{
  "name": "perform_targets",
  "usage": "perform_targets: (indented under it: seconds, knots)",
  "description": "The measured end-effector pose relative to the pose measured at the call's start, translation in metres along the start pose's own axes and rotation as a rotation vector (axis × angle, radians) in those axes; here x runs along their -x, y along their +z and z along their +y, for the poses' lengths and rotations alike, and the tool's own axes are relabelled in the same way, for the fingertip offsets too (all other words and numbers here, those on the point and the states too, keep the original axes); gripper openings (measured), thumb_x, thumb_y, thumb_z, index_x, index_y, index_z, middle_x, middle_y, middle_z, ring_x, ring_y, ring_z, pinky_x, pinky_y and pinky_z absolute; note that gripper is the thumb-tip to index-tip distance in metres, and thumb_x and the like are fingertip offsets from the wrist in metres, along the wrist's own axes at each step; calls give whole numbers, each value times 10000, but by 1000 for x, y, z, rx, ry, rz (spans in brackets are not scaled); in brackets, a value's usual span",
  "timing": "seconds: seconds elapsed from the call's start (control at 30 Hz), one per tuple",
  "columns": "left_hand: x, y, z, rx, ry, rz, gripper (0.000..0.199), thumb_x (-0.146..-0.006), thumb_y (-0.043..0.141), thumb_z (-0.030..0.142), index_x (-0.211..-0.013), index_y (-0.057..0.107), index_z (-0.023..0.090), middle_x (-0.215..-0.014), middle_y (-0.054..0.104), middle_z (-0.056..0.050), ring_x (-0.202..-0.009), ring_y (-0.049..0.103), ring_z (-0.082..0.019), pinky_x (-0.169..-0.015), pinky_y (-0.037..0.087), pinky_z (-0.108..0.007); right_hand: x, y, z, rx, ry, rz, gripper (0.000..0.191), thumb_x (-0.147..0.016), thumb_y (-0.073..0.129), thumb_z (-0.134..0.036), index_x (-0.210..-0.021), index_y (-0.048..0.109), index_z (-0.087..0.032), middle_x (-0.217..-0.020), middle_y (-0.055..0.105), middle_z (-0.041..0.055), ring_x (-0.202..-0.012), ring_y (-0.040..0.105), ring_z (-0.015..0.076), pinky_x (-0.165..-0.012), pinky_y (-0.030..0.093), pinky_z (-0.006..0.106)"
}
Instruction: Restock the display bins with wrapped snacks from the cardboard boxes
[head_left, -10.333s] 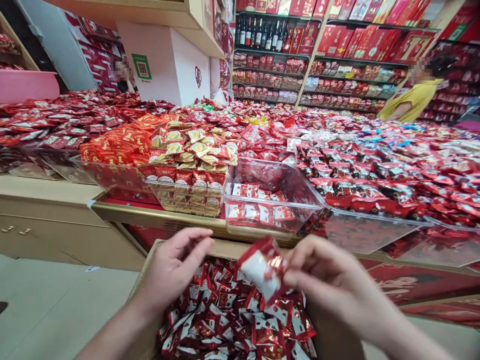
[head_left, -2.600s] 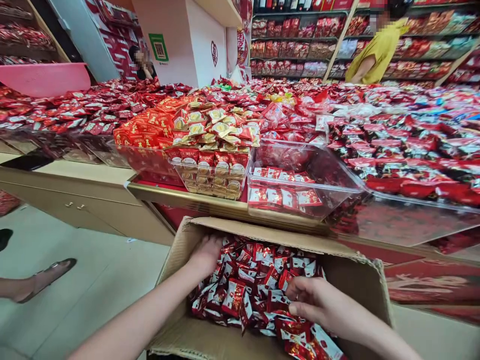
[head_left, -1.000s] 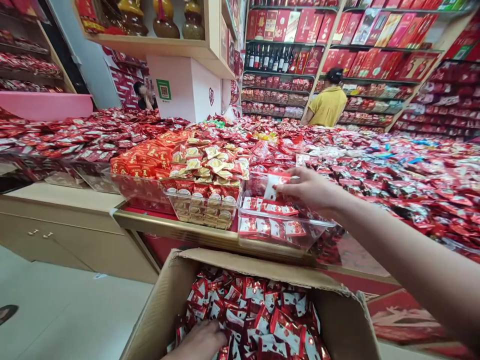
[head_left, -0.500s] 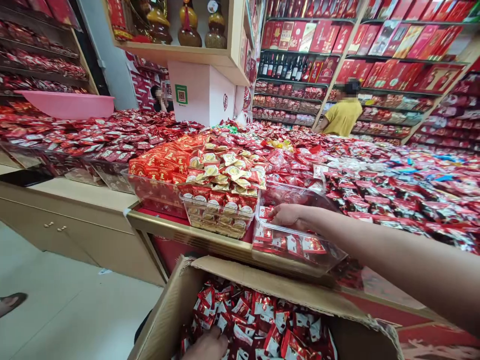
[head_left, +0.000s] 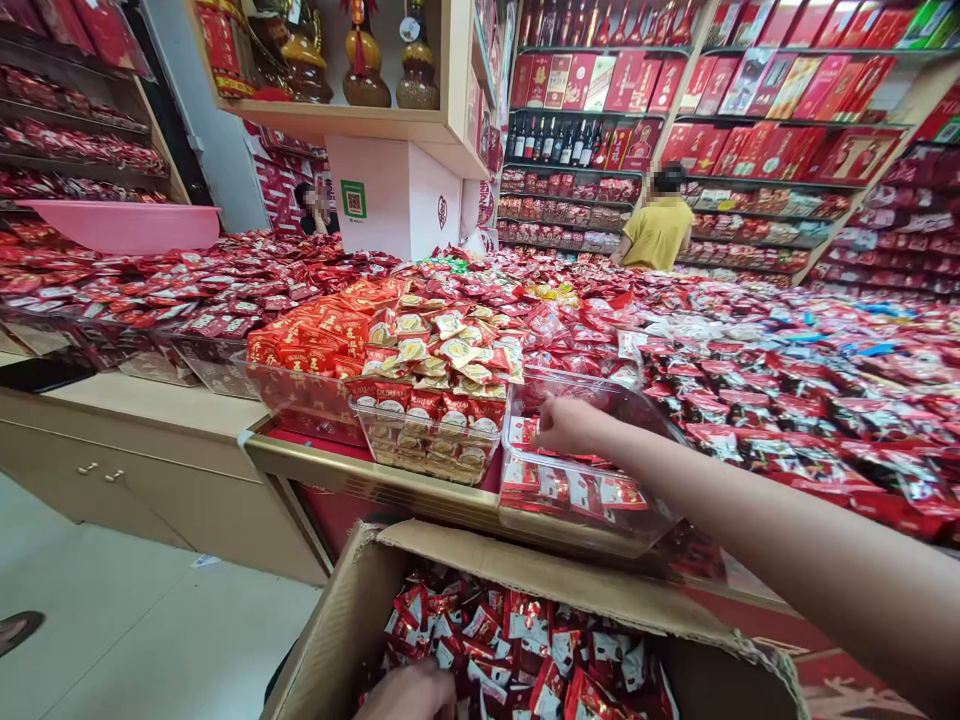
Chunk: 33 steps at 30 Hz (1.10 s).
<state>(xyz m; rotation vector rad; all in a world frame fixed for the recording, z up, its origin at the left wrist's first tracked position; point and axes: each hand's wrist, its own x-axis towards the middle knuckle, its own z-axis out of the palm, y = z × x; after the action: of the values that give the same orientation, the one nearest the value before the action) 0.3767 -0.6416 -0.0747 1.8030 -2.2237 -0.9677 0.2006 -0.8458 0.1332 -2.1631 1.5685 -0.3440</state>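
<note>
My right hand [head_left: 571,425] reaches into a clear plastic bin [head_left: 592,535] at the counter's front, its fingers curled downward over red and white packets [head_left: 581,490] lined up inside. Whether a packet is between those fingers is hidden. Below, an open cardboard box [head_left: 525,570] holds a loose heap of similar red and white packets [head_left: 525,620]. My left hand [head_left: 412,692] is over the heap at the box's lower left; its fingertips are low among the packets and blurred, so its grip does not show.
Left of the bin stands a clear tub [head_left: 427,445] stacked with durian packets, beside orange-red packets [head_left: 315,335]. A pink basin [head_left: 127,228] rests farther left. A person in yellow [head_left: 656,235] stands by the back shelves. A foot shows at the left edge.
My right hand has lifted slightly in the bin, its fingers more curled. My left hand has shifted a little over the heap. The view has turned slightly, and the person in yellow appears farther left.
</note>
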Motion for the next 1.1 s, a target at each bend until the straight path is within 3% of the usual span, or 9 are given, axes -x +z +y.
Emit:
perform_targets:
  seconds: [0.1,0.17,0.23,0.37,0.5,0.63,0.8,0.97,1.1]
  knots:
    - [14,-29,24,245,38,142,215,-623,441,43,-700,567,199,-759,577,10,-710,509,-120,-639,378,-196,45,-16,-8,-26,-321,234,29,-693,548,-219,-678,544,-194,-663,551,12,-654,497,138,-606,366,257]
    - [21,-48,44,504,7,201,133,-672,450,80,-700,528,184,-687,542,19,-651,488,-106,-594,383,-191,89,-10,-5,-150,-526,232,91,-758,490,-252,-704,540,-199,-642,549,-1,-590,481,113,-562,371,228]
    - [23,-63,64,762,-15,269,27,-706,494,155,-724,503,174,-652,516,24,-615,475,-98,-568,392,-193,131,10,5,-264,-479,84,146,-787,464,-275,-686,540,-201,-573,524,-15,-521,452,98,-489,356,204]
    - [16,-78,100,968,29,390,119,-663,597,207,-738,513,167,-652,528,27,-621,495,-92,-586,414,-194,179,68,33,-553,-216,-64,211,-751,530,-345,-899,553,-196,-710,579,14,-648,505,133,-582,400,229]
    - [6,-70,119,1112,45,393,191,-621,645,202,-757,517,163,-634,560,30,-596,515,-82,-577,427,-192,186,96,45,-1024,2,-127,272,-750,508,-422,-738,545,-153,-631,527,2,-581,466,106,-535,391,214]
    - [4,-55,129,1308,26,400,286,-636,649,252,-878,519,171,-769,584,4,-711,548,-101,-661,442,-220,187,97,45,-1252,152,14,330,-731,517,-454,-626,522,-140,-539,453,-21,-487,387,75,-468,355,199]
    - [7,-49,132,1181,2,245,188,-690,600,303,-800,586,151,-670,559,12,-608,498,-93,-565,439,-205,190,99,49,-1259,166,52,318,-718,537,-444,-629,542,-140,-550,465,-17,-511,413,84,-491,373,209]
    - [7,-54,127,964,51,217,188,-728,540,318,-769,620,153,-631,544,17,-537,442,-86,-489,390,-181,190,93,57,-1144,85,-9,280,-664,627,-369,-850,575,-166,-718,584,18,-672,529,130,-611,425,241]
    - [8,-53,124,766,112,291,188,-761,492,309,-781,618,171,-701,565,1,-642,488,-120,-585,402,-210,191,98,65,-1037,8,-75,225,-694,595,-376,-744,571,-158,-693,597,19,-621,519,116,-566,402,232]
